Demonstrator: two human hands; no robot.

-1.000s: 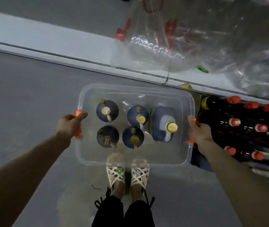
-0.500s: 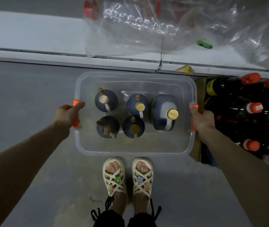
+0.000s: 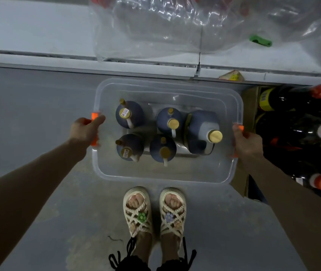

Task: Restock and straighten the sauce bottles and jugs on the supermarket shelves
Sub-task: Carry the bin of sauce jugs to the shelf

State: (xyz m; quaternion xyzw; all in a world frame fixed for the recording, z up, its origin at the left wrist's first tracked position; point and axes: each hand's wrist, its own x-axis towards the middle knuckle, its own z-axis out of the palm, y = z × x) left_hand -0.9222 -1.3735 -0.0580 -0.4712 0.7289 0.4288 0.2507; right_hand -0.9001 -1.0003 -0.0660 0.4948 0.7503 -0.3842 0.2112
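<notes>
- My left hand [image 3: 86,130] grips the left handle [image 3: 94,116] of the clear tub [image 3: 163,173]. The thumb lies along the rim, and the other fingers are tucked underneath where I cannot see them.
- My right hand [image 3: 247,142] grips the right handle [image 3: 240,127] the same way, fingers hidden below the rim. Only a scrap of orange shows above the thumb.
- I cannot tell whether the tub rests on the floor [image 3: 28,114] or hangs above it.
- Inside the tub, between my hands, four small jugs [image 3: 130,114] stand in a two-by-two block nearer the left hand. They are dark, with gold caps.
- A big jug [image 3: 202,132] stands just beside them, nearest the right hand.
- Two of the small jugs have stickers on their caps, too blurred to read.
- Past the right hand, dark bottles [image 3: 292,130] with red caps lie on their sides by a cardboard box [image 3: 250,102] — the frame edge cuts most of them off, and I cannot tell if they lie inside it.
- Ahead of both hands runs a pale shelf [image 3: 38,32] with crumpled plastic wrap [image 3: 155,26] on it. Red shapes show through the wrap, but I cannot identify them.
- A green piece [image 3: 260,40] lies ahead of the right hand — I cannot make out what it is.
- Nearer me than the hands is a pair of sandals [image 3: 137,210].
</notes>
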